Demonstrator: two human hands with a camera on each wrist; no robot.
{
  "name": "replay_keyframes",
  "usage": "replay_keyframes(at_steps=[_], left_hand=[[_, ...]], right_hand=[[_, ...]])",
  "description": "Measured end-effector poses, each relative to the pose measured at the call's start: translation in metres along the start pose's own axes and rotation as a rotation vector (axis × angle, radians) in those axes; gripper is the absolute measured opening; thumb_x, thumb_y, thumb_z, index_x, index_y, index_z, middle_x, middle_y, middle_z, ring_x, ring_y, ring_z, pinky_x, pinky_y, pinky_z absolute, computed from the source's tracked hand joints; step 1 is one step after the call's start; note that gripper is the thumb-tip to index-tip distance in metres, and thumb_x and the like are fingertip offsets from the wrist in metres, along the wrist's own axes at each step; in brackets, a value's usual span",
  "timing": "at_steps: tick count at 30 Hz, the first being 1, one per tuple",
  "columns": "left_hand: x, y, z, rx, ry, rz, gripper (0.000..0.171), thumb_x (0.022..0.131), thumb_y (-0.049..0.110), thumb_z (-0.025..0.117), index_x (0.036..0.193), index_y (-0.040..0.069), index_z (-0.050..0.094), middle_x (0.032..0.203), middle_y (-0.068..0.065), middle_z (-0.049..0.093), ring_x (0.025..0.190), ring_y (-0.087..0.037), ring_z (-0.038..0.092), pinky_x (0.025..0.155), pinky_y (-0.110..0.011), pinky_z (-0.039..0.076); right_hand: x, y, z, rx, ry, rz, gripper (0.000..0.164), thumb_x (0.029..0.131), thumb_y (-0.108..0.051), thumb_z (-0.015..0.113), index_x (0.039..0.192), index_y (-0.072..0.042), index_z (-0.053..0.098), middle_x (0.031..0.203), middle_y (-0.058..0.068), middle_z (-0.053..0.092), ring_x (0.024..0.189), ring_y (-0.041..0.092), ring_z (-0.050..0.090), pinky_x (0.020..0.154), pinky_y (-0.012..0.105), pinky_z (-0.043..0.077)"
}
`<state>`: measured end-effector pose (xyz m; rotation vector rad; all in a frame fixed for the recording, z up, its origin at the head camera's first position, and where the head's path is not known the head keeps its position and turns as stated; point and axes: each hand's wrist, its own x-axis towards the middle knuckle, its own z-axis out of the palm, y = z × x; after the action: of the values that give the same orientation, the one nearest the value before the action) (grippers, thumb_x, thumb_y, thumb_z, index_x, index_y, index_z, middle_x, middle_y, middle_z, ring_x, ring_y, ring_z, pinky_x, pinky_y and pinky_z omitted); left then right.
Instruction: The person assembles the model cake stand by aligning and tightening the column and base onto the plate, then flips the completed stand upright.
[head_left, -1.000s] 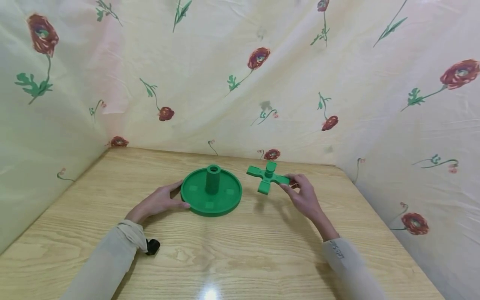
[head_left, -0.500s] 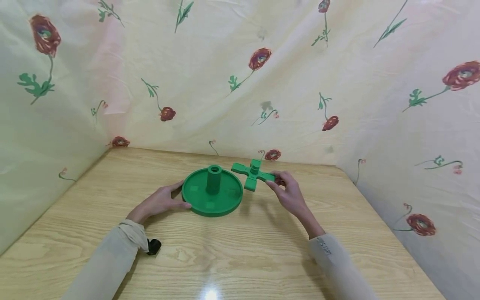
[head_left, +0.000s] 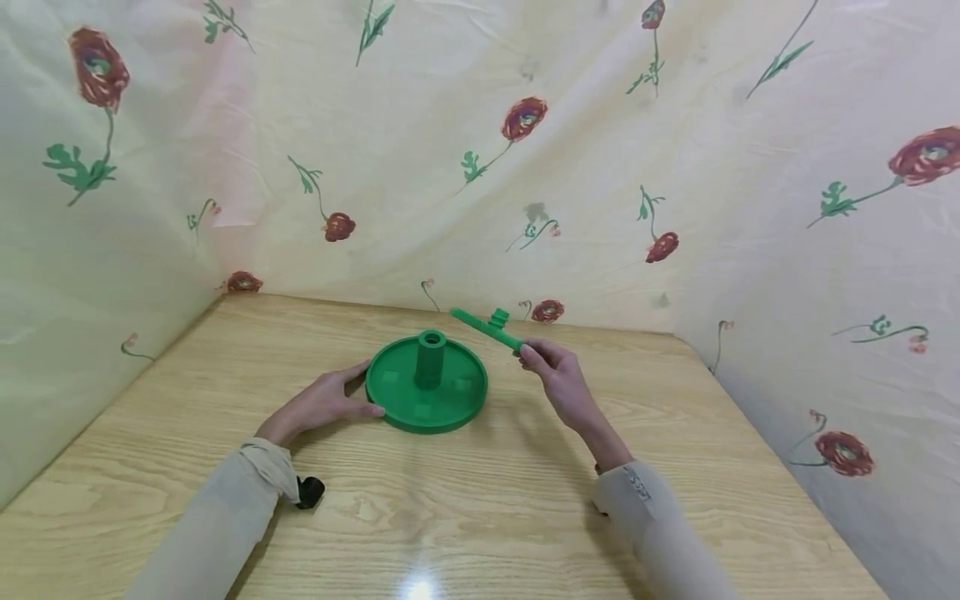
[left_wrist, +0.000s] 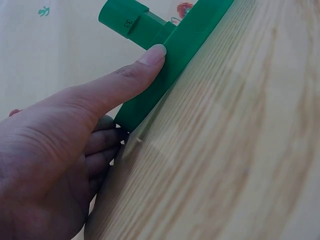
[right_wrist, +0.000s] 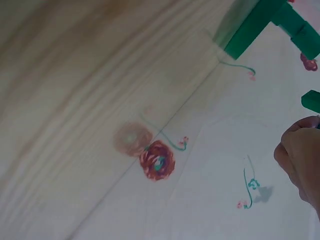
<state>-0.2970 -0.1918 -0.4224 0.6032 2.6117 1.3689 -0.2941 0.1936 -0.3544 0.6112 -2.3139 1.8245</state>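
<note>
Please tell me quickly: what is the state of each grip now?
Left grip: closed, holding the round green base by its edge.
Right grip: closed, pinching one end of the green knobbed piece.

At the right edge, the right hand (right_wrist: 301,160), partly cut off, holds 1 green piece (right_wrist: 312,101). In the upper right corner, 1 green base (right_wrist: 251,27) with its post (right_wrist: 300,32) is on the wooden table (right_wrist: 60,100); flowered cloth (right_wrist: 210,185) borders the table.

Floral cloth (head_left: 397,125) behind wooden table (head_left: 480,517).

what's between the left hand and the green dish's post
The dish's rim and floor lie between the left hand and post in the head view.
</note>
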Motion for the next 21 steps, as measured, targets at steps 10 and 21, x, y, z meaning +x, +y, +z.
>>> replay_keyframes(at_steps=[10, 21], left_hand=[[0.003, 0.002, 0.001, 0.002, 0.002, -0.016, 0.108, 0.087, 0.046, 0.084, 0.164, 0.002, 0.024, 0.165, -0.023, 0.027, 0.153, -0.042, 0.021, 0.118, -0.061, 0.024], [0.005, 0.002, 0.003, 0.008, 0.010, -0.027, 0.106, 0.087, 0.046, 0.083, 0.164, 0.003, 0.024, 0.166, -0.022, 0.027, 0.152, -0.042, 0.021, 0.119, -0.062, 0.024]], right_hand=[[0.006, -0.010, 0.023, 0.479, 0.003, 0.102, 0.027, 0.112, -0.011, 0.047, 0.111, 0.006, 0.069, 0.100, 0.010, 0.064, 0.094, 0.014, 0.061, 0.086, 0.020, 0.053], [0.018, -0.006, 0.047, 0.470, 0.052, 0.041, 0.018, 0.111, -0.012, 0.050, 0.110, -0.003, 0.065, 0.083, 0.009, 0.066, 0.074, 0.013, 0.062, 0.073, 0.022, 0.054]])
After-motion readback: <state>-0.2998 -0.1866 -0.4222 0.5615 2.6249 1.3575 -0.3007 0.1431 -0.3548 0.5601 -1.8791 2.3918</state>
